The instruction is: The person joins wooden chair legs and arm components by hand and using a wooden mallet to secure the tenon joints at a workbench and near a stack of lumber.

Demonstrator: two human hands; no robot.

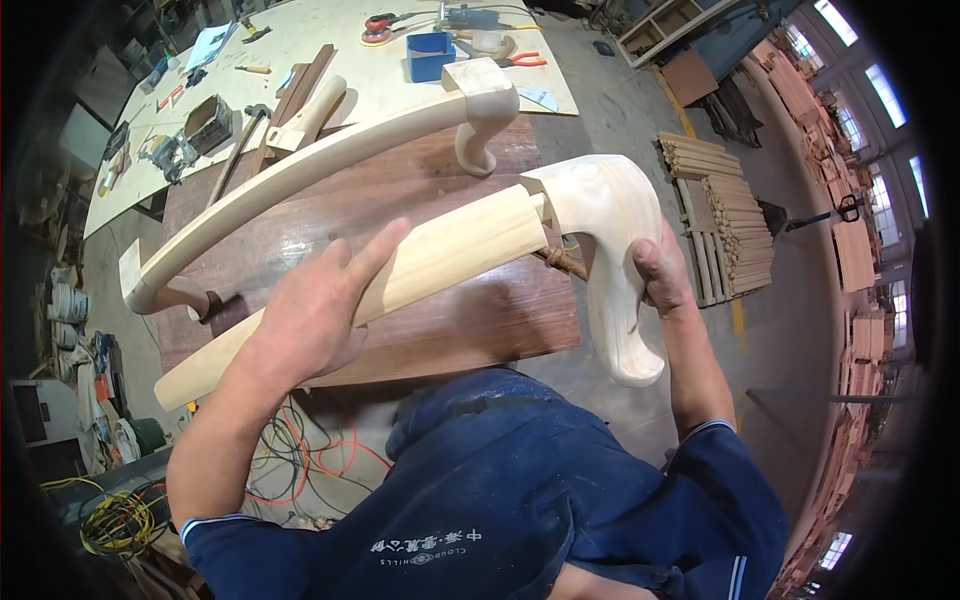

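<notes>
The left hand [312, 305] lies across a pale wooden rail [455, 250], its grip closed around it, index finger extended; the right hand's [664, 272] grip curls around a curved wooden leg [608, 275]. The rail slants above a brown board [450, 332], its right end just beside the leg's head, a tenon [539, 208] showing between. Behind it stands a bowed pale frame [310, 168].

On the navy short-sleeved shirt [500, 515] of the person there is a white print [428, 544]. It consists of two rows: one of larger East Asian characters and, under it in this view, one of smaller Latin letters, which a small round emblem [420, 559] separates into two parts. Both rows run slightly slanted over the cloth.
</notes>
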